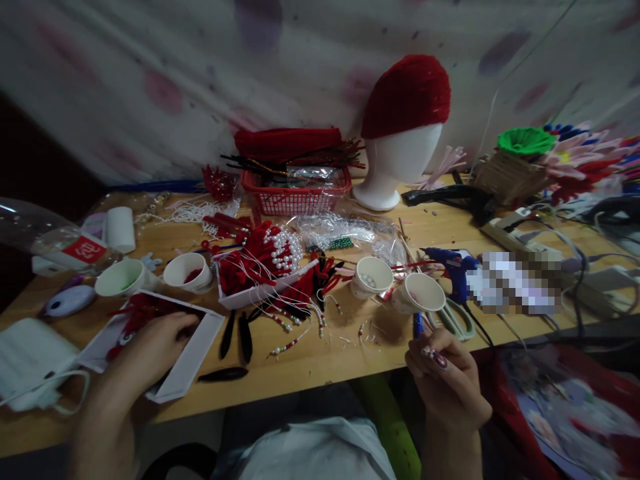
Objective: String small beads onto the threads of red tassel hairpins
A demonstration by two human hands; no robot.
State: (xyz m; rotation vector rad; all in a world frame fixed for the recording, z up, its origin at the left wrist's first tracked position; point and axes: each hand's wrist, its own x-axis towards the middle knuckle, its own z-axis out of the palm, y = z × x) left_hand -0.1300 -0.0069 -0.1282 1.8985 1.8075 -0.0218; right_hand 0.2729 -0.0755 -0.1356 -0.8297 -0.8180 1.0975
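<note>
My left hand (150, 350) reaches into a shallow white box (190, 363) at the near left of the wooden table; its fingers curl down among red pieces inside, and what they grip is hidden. My right hand (447, 377) hovers at the table's front edge on the right, fingers closed in a pinch round a thin stick-like piece with small beads at its tip. Just beyond that hand lie two tipped paper cups (420, 293) and a blue glue gun (450, 263).
A white tray (240, 297) of red and pearl ornaments sits mid-table, with bead strings and black leaf shapes (235, 337) in front. Behind stand a red basket (295, 193) and a white mannequin head (400, 160) with a red cap. Cups, a bottle and a white cloth lie left; cables right.
</note>
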